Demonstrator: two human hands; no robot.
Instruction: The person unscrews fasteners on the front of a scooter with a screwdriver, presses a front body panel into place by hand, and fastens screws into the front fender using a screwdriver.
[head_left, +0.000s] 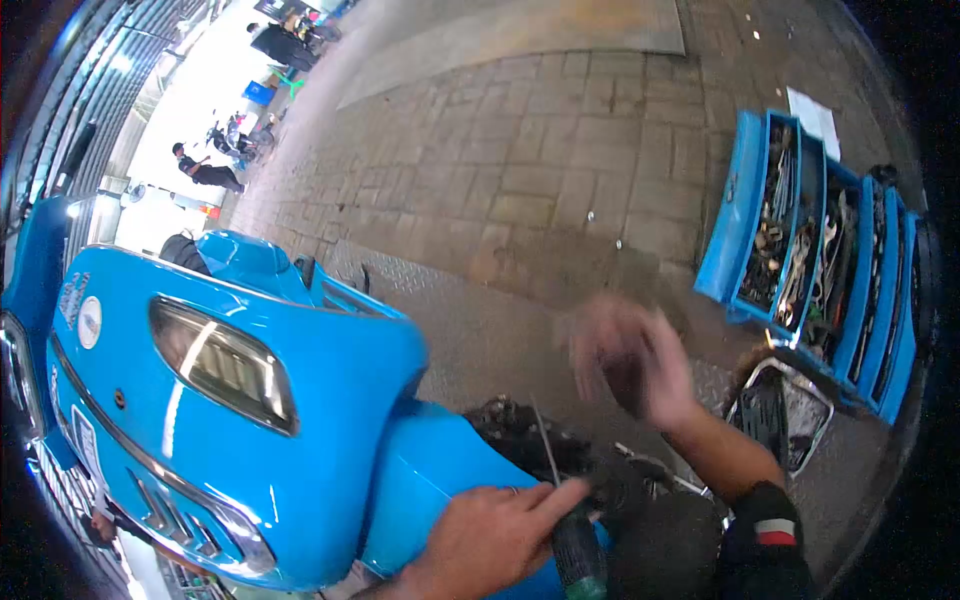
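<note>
My left hand [495,535] is at the bottom centre, closed around a screwdriver [577,560] with a dark, green-ended handle and a thin shaft pointing up and slightly left. It lies beside the glossy blue body of a scooter [330,330]. Up and to the right, my right hand [640,365] is raised above the floor, blurred by motion. Its fingers are curved and apart from the thumb, and I see no object held there. Dark mechanical parts [525,435] of the scooter show behind the screwdriver shaft, partly hidden.
On the right, a blue cantilever toolbox [740,215] stands open, full of wrenches and other tools. Below it is a metal-rimmed tray [825,410]. A metal plate [430,300] lies on the brick floor [525,150]. People and motorbikes [240,140] appear far off at upper left.
</note>
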